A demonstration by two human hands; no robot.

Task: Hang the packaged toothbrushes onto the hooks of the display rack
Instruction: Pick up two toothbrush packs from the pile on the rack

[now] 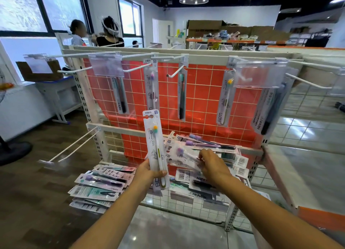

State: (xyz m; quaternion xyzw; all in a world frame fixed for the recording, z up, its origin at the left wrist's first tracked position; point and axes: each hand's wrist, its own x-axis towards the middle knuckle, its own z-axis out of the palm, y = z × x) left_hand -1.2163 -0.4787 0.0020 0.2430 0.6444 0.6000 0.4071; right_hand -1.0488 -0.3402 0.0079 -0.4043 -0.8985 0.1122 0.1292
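My left hand [149,171] grips an upright packaged toothbrush [155,136] with a yellow-green head by its lower part, in front of the rack. My right hand [211,164] pinches a clear pack with a purple-headed brush [183,156] lying on the pile of packs [211,148] on the lower shelf. The display rack [203,92] has an orange grid back and white hooks along its top bar. Several packs hang there, among them one at the left [120,95] and one right of centre [225,99]. One hook [175,72] sticks out bare in the middle.
A second stack of packs [100,183] lies at the shelf's left end. A long double hook [72,147] juts out low on the left. Two people [93,32] stand behind the rack. A white counter [306,176] borders the right side. A fan base [13,152] stands on the floor at left.
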